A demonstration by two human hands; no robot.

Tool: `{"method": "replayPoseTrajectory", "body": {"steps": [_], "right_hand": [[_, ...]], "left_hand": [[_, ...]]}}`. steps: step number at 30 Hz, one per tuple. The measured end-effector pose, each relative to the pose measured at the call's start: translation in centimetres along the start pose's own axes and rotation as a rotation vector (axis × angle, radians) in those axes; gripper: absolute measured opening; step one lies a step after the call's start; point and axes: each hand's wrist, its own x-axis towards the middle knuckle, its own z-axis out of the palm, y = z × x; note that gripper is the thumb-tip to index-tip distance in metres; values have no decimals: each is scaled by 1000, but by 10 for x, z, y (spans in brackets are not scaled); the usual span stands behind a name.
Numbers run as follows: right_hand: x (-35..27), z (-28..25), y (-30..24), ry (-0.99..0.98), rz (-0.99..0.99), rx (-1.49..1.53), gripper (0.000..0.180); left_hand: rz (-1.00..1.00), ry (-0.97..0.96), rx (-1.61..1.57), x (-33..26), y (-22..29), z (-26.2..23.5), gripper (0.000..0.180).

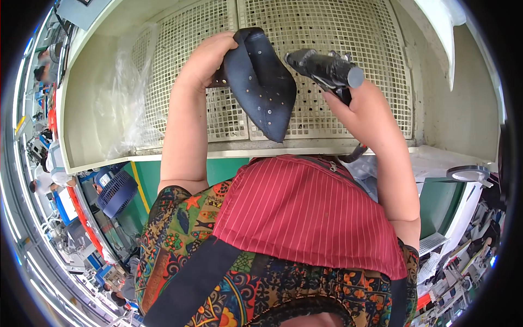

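Note:
My left hand (211, 54) is closed on the upper left edge of a black, folded leather-like piece (267, 87). The piece is dotted with small metal studs, narrows to a point at its lower end and looks like a shoe upper. It is held up over a pale perforated grid (327, 27). To its right, my right hand (365, 111) is wrapped round the grip of a black gun-shaped tool (321, 68), apparently a spray gun. The tool's body looks wrapped in tape, and its front end faces the black piece with a gap between them. My right fingers are partly hidden behind the tool.
A pale box-like booth wall (87, 109) surrounds the grid. Clear plastic film (128, 98) hangs at the left. A dark hose (354, 153) shows below my right wrist, by the front edge. A blue fan (116, 192) stands lower left; people (54, 161) are farther off.

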Motion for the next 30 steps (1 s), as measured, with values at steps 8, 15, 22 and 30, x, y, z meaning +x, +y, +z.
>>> {"method": "replayPoseTrajectory", "body": {"steps": [8,15,22,30], "right_hand": [[-11,-14,-7,9,70,-29,39],[-16,-18,1,68,16,122,40],[-5,-9,4,27,53,15,37],[-29,-17,7,8,44,-72,32]], "left_hand": [[178,55,34,-15,-11,7,30],[254,164,66,-42,-1,21,36],[455,63,462,-27,-49,27,36],[515,118,522,-38,-56,33,23]]}}
